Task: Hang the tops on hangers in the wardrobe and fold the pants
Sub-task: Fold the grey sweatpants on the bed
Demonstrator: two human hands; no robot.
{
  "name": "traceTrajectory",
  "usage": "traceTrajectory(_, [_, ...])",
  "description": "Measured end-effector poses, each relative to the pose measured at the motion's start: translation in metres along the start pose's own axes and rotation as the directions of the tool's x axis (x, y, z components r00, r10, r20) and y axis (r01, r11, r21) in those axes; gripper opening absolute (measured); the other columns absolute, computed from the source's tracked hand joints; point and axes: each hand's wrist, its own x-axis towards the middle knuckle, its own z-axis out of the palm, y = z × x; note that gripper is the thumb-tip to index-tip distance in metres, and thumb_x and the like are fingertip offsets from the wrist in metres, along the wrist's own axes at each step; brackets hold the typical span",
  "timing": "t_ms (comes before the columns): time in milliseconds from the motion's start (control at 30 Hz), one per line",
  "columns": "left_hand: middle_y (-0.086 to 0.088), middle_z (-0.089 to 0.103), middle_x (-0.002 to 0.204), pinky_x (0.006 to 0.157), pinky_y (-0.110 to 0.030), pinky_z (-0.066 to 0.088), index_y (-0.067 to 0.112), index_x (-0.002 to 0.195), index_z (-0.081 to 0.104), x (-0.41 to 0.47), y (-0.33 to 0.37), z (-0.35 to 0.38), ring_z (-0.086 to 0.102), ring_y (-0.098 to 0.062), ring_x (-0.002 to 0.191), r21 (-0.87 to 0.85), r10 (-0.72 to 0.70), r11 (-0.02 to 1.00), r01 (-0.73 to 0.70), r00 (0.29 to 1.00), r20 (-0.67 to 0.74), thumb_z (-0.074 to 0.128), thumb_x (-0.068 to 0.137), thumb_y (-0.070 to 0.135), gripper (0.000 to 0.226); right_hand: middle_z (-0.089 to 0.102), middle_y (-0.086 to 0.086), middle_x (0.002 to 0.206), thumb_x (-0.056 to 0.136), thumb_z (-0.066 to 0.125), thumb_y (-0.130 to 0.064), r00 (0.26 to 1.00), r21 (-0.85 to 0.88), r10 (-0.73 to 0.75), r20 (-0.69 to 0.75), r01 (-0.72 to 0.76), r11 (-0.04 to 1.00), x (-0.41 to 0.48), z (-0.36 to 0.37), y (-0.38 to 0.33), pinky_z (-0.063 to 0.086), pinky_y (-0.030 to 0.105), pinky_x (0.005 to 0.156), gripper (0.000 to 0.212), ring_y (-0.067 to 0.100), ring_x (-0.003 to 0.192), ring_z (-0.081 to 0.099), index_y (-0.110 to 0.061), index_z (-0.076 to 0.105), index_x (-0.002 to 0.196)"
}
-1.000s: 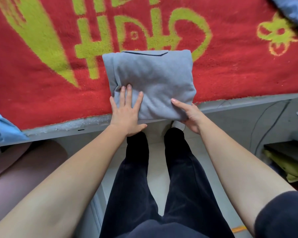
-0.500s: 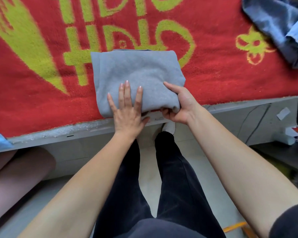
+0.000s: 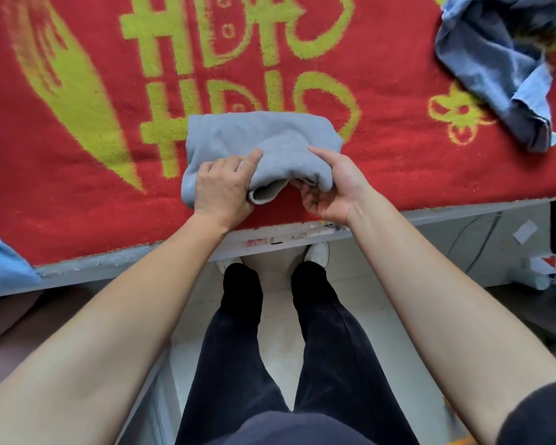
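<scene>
– Pants (image 3: pixel 264 136), grey and soft, folded into a thick bundle: where do they lie?
– On the red blanket (image 3: pixel 77 194) with the yellow-green pattern, about midway along it and close to its near edge.
– And the hands?
– Both are on the bundle. The left hand (image 3: pixel 220 186) grips its near left part, fingers curled over the fold and the forefinger stretched out on top. The right hand (image 3: pixel 334 191) pinches the near right corner, thumb lying on top and fingers curled underneath.
– Does the bundle lie flat on the blanket?
– Its far part does. The near edge is raised between the hands, and a paler ribbed cuff (image 3: pixel 265 194) shows under the top layer there.
– What else is on the blanket?
– A crumpled denim garment (image 3: pixel 495 59) lies at its far right corner, well apart from the pants. A light blue cloth (image 3: pixel 0 264) sits at its near edge, far to the left.
– And off the blanket?
– Below its near edge, the person's legs in dark trousers (image 3: pixel 238 332) stand on a pale floor (image 3: pixel 276 316), with white shoes (image 3: pixel 318 252) close under that edge.
</scene>
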Motion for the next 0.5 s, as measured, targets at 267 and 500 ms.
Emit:
traceTrajectory(267, [0.000,0.069,0.097,0.062,-0.036,0.046,0.036,0.123,0.056,-0.007,0.012,-0.052,0.066,-0.033,0.086,-0.011,-0.094,0.995,0.096,0.988,0.124,0.065,0.072,0.026,0.053,0.067,0.003,0.087,0.089,0.046,-0.073,0.976,-0.262,-0.184,-0.118,0.148,0.954,-0.051,0.004,-0.002,0.050,0.023,0.058,0.062,0.013,0.067,0.063,-0.019,0.060,0.116])
traceTrajectory(500, [0.002,0.069,0.088,0.060,-0.032,0.042,0.032,0.104,0.054,-0.021,0.019,-0.147,0.067,-0.029,0.083,0.115,-0.224,0.971,0.212,0.968,0.114,0.060,0.073,0.030,0.031,0.030,0.008,0.154,0.077,0.068,-0.059,0.457,-0.891,-0.832,0.314,0.445,-0.092,-0.129,0.022,0.001,0.032,0.045,0.113,0.103,0.026,0.140,0.032,-0.022,0.014,0.156])
